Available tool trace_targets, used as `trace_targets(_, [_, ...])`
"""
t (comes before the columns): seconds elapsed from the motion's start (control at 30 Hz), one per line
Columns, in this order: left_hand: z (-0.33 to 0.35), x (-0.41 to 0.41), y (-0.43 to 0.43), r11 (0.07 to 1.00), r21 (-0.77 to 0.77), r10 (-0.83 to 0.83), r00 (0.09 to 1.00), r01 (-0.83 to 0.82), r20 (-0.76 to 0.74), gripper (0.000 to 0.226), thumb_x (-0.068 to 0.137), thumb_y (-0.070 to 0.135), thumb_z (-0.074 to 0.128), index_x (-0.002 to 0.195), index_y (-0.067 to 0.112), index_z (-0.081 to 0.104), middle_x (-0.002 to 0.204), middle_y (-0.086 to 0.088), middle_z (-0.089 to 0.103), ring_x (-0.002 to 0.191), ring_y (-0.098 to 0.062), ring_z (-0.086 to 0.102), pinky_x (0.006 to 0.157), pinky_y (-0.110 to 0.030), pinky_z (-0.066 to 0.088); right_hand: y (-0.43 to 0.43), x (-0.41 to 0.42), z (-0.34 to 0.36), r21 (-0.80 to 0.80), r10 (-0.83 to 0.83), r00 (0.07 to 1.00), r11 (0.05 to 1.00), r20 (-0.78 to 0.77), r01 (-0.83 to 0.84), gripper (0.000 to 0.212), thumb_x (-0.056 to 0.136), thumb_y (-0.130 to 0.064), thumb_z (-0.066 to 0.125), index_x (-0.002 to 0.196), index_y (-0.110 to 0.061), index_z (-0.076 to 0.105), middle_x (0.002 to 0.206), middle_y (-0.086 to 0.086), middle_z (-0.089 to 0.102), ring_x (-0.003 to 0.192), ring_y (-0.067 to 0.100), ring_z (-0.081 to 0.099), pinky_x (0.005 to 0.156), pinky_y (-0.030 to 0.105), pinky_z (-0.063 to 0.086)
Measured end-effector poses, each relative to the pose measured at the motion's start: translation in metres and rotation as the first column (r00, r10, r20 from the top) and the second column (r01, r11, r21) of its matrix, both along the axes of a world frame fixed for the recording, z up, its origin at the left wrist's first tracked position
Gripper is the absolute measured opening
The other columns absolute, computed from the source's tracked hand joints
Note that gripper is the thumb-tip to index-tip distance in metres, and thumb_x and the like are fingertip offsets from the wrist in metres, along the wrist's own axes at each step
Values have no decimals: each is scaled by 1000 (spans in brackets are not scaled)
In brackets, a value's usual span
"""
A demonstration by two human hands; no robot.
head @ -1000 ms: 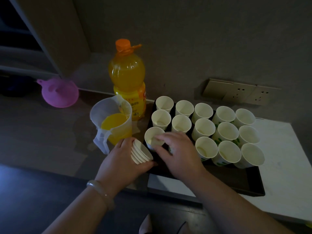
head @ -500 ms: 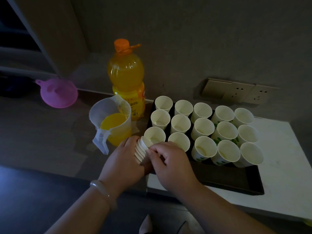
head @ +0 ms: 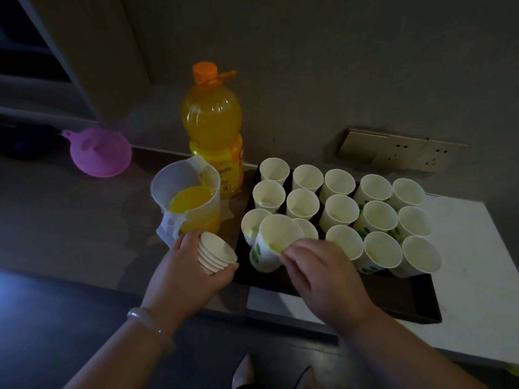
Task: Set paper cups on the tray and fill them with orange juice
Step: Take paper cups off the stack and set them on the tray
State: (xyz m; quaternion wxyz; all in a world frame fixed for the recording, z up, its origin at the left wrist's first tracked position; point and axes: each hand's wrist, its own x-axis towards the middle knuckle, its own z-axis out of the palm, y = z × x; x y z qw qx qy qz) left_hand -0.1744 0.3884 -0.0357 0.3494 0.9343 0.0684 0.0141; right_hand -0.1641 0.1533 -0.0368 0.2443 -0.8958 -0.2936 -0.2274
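Observation:
My left hand (head: 191,273) grips a short stack of nested white paper cups (head: 216,255), tipped on its side at the left edge of the dark tray (head: 404,301). My right hand (head: 320,273) pinches the rim of a single paper cup (head: 269,245) with green leaf print, held tilted over the tray's front left part. Several empty white cups (head: 339,210) stand upright in rows on the tray. A clear jug (head: 186,200) partly filled with orange juice stands left of the tray, and a big orange juice bottle (head: 213,127) with an orange cap stands behind it.
A pink funnel (head: 98,151) lies on the dark counter at the far left. The tray sits partly on a white surface (head: 471,265) to the right. Wall sockets (head: 401,150) are on the grey wall behind the cups. A shelf unit rises at the back left.
My right hand has pulled one cup off the stack and moved it right, over the tray's front left. My left hand keeps holding the remaining stack.

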Motion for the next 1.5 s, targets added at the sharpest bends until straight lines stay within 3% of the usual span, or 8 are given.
trace_targets(0.17, [0,-2,0,1000,1,12,1000,-12,19,67,62,58,77,114,29,47,105,11,52,94,-10,53,74,-27,46,5,-1,-28,-199,121,993,973,0,-118,10,88,-17,60,90,-11,68,87,5,64,71,27,57,65,36,46])
trace_targets(0.37, [3,-6,-7,1000,-27,11,1000,-11,26,66,61,53,80,114,28,48,105,11,53,92,-8,53,72,-23,43,7,8,-41,-332,177,984,928,-8,-170,18,80,-20,62,97,-16,68,92,2,66,76,23,59,71,32,42])
trace_targets(0.53, [4,-9,-8,999,-32,4,999,-3,34,64,62,52,80,112,27,49,104,10,54,92,-10,55,72,-26,47,9,12,-47,-377,174,983,908,-52,-181,17,81,-23,54,92,-18,66,86,0,63,73,21,57,69,30,36])
trace_targets(0.87, [7,-10,-9,1000,-18,-16,998,17,66,63,61,49,81,110,27,49,103,11,53,90,-7,52,69,-19,40,17,17,-51,-361,181,968,903,-176,-234,24,71,-18,76,91,-19,63,85,0,61,74,21,58,63,29,42])
trace_targets(1.03, [9,-9,-11,999,-26,-29,998,30,64,63,62,50,80,111,29,48,104,11,53,90,-6,53,68,-17,41,17,15,-52,-386,133,980,904,-150,-182,15,82,-26,65,95,-20,63,92,-2,62,75,20,56,64,29,40])
trace_targets(1.17, [11,-8,-12,999,-31,-35,998,36,53,64,62,51,80,114,28,48,105,10,53,93,-8,54,71,-21,46,12,9,-47,-314,93,989,941,-117,-125,33,89,-33,48,110,-15,65,113,4,66,82,24,62,68,30,49])
trace_targets(1.37, [13,-7,-17,999,-41,-26,997,29,76,62,60,53,79,109,31,48,101,14,51,88,-5,52,65,-18,41,-15,9,-36,-274,-231,966,943,-120,191,29,81,-28,68,105,-12,64,108,7,64,78,29,61,61,40,52])
trace_targets(1.5, [14,-5,-23,998,-43,-35,996,38,80,61,59,54,78,108,31,49,100,13,52,88,-5,53,67,-19,40,-20,18,-42,-362,-266,953,911,-149,197,28,63,-11,81,83,-13,63,80,5,60,60,27,58,48,34,43])
